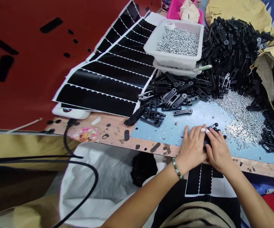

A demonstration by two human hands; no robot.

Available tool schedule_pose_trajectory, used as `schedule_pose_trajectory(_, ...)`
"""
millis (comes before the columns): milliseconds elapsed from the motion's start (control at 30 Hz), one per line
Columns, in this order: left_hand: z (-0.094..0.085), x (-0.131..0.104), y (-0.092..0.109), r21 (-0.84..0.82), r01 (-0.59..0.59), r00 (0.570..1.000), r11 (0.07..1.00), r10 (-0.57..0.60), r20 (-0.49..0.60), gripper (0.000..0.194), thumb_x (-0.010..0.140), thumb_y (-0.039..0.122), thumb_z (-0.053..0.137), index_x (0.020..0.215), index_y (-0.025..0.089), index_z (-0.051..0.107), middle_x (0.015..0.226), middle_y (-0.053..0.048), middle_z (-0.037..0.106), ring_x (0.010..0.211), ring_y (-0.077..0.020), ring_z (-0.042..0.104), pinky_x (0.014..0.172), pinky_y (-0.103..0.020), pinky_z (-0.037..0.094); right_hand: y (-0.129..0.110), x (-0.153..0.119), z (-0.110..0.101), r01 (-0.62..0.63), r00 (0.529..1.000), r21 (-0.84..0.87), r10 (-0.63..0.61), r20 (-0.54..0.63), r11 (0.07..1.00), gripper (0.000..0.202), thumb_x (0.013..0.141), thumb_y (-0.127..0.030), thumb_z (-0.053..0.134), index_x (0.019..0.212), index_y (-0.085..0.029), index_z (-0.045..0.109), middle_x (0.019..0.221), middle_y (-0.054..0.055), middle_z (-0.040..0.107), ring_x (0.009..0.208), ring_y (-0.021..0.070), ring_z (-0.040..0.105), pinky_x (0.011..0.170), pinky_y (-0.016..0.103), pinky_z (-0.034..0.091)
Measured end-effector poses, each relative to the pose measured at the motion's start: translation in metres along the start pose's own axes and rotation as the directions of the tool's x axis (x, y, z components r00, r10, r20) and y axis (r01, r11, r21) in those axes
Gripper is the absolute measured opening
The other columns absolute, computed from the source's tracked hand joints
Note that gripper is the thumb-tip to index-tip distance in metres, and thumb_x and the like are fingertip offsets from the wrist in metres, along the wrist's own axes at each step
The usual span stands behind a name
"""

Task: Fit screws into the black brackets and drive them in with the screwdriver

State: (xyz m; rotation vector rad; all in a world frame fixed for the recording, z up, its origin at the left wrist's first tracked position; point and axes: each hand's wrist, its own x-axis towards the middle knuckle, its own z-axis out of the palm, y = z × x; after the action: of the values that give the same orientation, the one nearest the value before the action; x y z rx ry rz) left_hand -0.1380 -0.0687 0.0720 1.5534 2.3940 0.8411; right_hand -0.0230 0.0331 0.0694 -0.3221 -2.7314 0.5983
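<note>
Near the table's front edge, my left hand (193,148) and my right hand (218,151) meet over a small cluster of black parts (214,127). White tape wraps fingertips of both hands. Fingers of each hand press on black pieces, which they largely cover. A green bead bracelet (177,168) circles my left wrist. Right of the hands is a heap of small silver screws and nuts (245,126). Behind them lie loose black plastic pieces (183,112). A sheet of black strips (200,180) rests on my lap.
White tubs of screws (173,58) stand behind, beside a large heap of black parts (232,47). Sheets of black adhesive strips (108,76) cover the left of the table. A pink basket (173,9) and yellow sacks (241,12) are at the back. A black cable (95,177) hangs left.
</note>
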Motion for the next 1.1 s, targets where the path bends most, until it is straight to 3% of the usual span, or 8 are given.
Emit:
schedule_pose_trajectory(167, 0.005, 0.003, 0.000, 0.019, -0.014, 0.999, 1.000, 0.015, -0.029, 0.059, 0.074, 0.028, 0.056, 0.128, 0.008, 0.045, 0.121, -0.017, 0.053, 0.117, -0.0328, 0.047, 0.111, -0.055, 0.024, 0.004, 0.005, 0.010, -0.109, 0.994, -0.080, 0.108, -0.014, 0.991, 0.048, 0.095, -0.017, 0.032, 0.144, -0.019, 0.030, 0.131, 0.010, 0.058, 0.138, 0.0247, 0.035, 0.114, 0.061, 0.017)
schedule_pose_trajectory(300, 0.006, 0.004, 0.001, -0.033, -0.030, 0.997, 0.999, 0.027, -0.066, 0.066, 0.073, 0.038, 0.064, 0.129, 0.009, 0.043, 0.121, -0.018, 0.052, 0.116, -0.0342, 0.047, 0.109, -0.057, 0.026, 0.014, 0.003, -0.001, -0.214, 0.956, -0.032, 0.202, -0.213, 0.976, 0.042, 0.095, -0.022, 0.036, 0.137, -0.019, 0.038, 0.132, 0.013, 0.055, 0.136, 0.0284, 0.036, 0.108, 0.061, 0.028)
schedule_pose_trajectory(400, -0.011, -0.009, -0.005, -0.068, -0.040, 0.996, 0.997, 0.034, -0.083, 0.073, 0.071, 0.043, 0.069, 0.130, 0.011, 0.041, 0.122, -0.018, 0.051, 0.117, -0.0349, 0.046, 0.108, -0.057, 0.029, 0.018, -0.002, -0.014, -0.172, 0.908, 0.031, 0.171, -0.382, 0.985, 0.039, 0.094, -0.022, 0.040, 0.133, -0.021, 0.041, 0.127, 0.014, 0.055, 0.129, 0.0281, 0.044, 0.102, 0.056, 0.038)
schedule_pose_trajectory(600, -0.074, -0.121, -0.059, 0.059, 0.240, 0.959, 0.969, -0.227, -0.167, 0.075, 0.077, 0.048, 0.061, 0.139, 0.017, 0.033, 0.127, -0.016, 0.047, 0.119, -0.0344, 0.046, 0.102, -0.051, 0.039, 0.014, 0.015, -0.009, -0.082, 0.941, 0.107, 0.112, -0.319, 0.991, 0.028, 0.092, -0.021, 0.045, 0.120, -0.022, 0.050, 0.110, 0.011, 0.060, 0.106, 0.0255, 0.056, 0.090, 0.048, 0.048)
schedule_pose_trajectory(767, -0.091, -0.196, -0.101, 0.232, 0.468, 0.877, 0.853, -0.417, -0.237, 0.095, 0.070, 0.059, 0.064, 0.144, 0.013, 0.025, 0.143, -0.023, 0.035, 0.134, -0.0481, 0.028, 0.103, -0.066, 0.030, 0.006, 0.082, 0.027, -0.024, 0.982, 0.097, 0.042, -0.185, 0.995, 0.028, 0.092, -0.020, 0.044, 0.118, -0.018, 0.054, 0.114, 0.013, 0.060, 0.108, 0.0267, 0.053, 0.093, 0.046, 0.046)
schedule_pose_trajectory(867, -0.089, -0.184, -0.090, 0.088, 0.408, 0.885, 0.909, -0.370, -0.282, 0.076, 0.080, 0.051, 0.059, 0.143, 0.019, 0.032, 0.145, -0.018, 0.036, 0.136, -0.0405, 0.031, 0.108, -0.060, 0.030, 0.000, 0.115, 0.040, -0.038, 0.999, 0.009, 0.038, -0.023, 0.999, 0.030, 0.089, -0.017, 0.050, 0.118, -0.015, 0.057, 0.112, 0.015, 0.062, 0.106, 0.0292, 0.054, 0.090, 0.046, 0.046)
schedule_pose_trajectory(967, -0.079, -0.137, -0.066, -0.281, 0.365, 0.861, 0.888, -0.437, -0.260, 0.053, 0.089, 0.044, 0.052, 0.136, 0.025, 0.042, 0.138, -0.012, 0.047, 0.122, -0.0293, 0.052, 0.102, -0.045, 0.044, -0.006, 0.116, 0.038, -0.112, 0.993, 0.070, 0.108, 0.051, 0.991, 0.027, 0.087, -0.014, 0.052, 0.113, -0.015, 0.061, 0.104, 0.014, 0.065, 0.101, 0.0271, 0.057, 0.088, 0.042, 0.047)
schedule_pose_trajectory(1100, -0.048, -0.055, -0.039, -0.782, 0.280, 0.873, 0.557, -0.486, -0.034, 0.056, 0.087, 0.052, 0.052, 0.135, 0.024, 0.044, 0.137, -0.012, 0.050, 0.121, -0.0271, 0.054, 0.099, -0.040, 0.047, -0.017, 0.078, 0.019, -0.130, 0.991, 0.405, 0.135, 0.017, 0.905, 0.024, 0.089, -0.022, 0.055, 0.112, -0.021, 0.061, 0.103, 0.006, 0.066, 0.090, 0.0182, 0.062, 0.079, 0.032, 0.051)
